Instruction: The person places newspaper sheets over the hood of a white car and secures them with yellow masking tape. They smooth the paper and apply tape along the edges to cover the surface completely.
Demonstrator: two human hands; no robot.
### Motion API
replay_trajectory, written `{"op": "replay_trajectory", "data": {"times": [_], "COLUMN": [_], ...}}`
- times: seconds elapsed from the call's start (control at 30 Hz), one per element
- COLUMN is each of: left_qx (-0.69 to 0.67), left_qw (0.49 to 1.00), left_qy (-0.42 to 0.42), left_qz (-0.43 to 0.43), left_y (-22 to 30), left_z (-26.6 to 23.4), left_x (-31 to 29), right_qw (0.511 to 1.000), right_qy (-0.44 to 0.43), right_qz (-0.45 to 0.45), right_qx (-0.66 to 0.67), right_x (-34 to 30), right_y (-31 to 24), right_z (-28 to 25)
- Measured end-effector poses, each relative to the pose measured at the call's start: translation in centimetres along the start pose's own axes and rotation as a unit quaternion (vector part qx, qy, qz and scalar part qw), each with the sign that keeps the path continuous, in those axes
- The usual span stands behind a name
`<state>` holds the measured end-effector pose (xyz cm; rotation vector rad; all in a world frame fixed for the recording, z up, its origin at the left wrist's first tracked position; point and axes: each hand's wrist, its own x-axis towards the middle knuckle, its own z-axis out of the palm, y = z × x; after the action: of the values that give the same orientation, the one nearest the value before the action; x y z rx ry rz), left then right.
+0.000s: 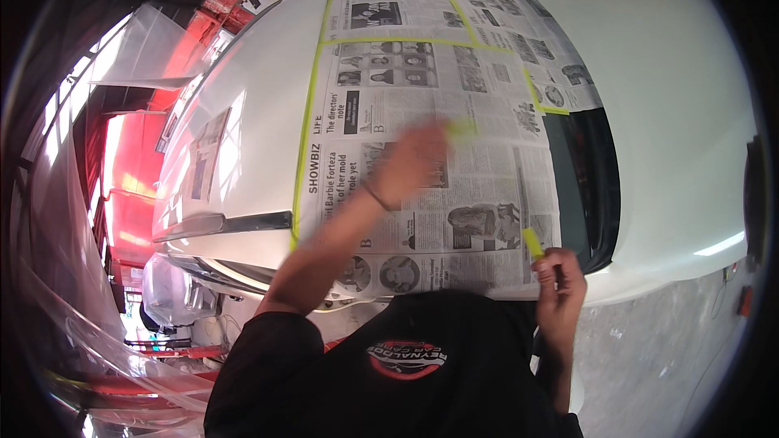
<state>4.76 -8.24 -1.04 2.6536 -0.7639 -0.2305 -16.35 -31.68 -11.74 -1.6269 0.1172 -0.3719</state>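
Note:
Newspaper sheets cover the middle of a white car body, with yellow-green masking tape along their left edge and across the seams farther off. My left hand reaches over the nearer sheet, smeared by motion. A blurred yellow-green patch shows at its fingertips, and its fingers cannot be made out. Near the sheet's lower right corner, my right hand pinches a short strip of yellow-green tape between thumb and fingers. The strip sticks up past the fingertips, over the paper.
Dark glass shows beside the papers' right edge, and a broad white panel lies beyond it. White bodywork lies on the left. Clear plastic sheeting hangs at far left. Grey concrete floor shows at lower right.

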Motion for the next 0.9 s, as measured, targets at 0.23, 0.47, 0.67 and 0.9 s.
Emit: {"op": "replay_trajectory", "data": {"times": [0.23,0.47,0.67,0.9], "left_qx": [0.375,0.43,0.405,0.498], "left_qw": [0.859,0.84,0.832,0.802], "left_qy": [0.137,0.079,0.082,0.0], "left_qz": [-0.319,-0.321,-0.369,-0.331], "left_y": [-22.8,-25.7,-29.9,-28.8], "left_z": [-11.8,-12.0,-14.1,-12.1], "left_x": [0.5,5.8,12.9,22.1], "right_qw": [0.988,0.988,0.986,0.97], "right_qy": [0.117,0.119,0.124,0.174], "right_qz": [0.091,0.102,0.116,0.17], "right_qx": [0.051,0.014,0.004,-0.006], "right_x": [1.7,3.2,3.0,0.0], "right_y": [8.4,8.3,7.6,9.9], "right_z": [-5.0,-3.7,-1.5,-4.5]}}
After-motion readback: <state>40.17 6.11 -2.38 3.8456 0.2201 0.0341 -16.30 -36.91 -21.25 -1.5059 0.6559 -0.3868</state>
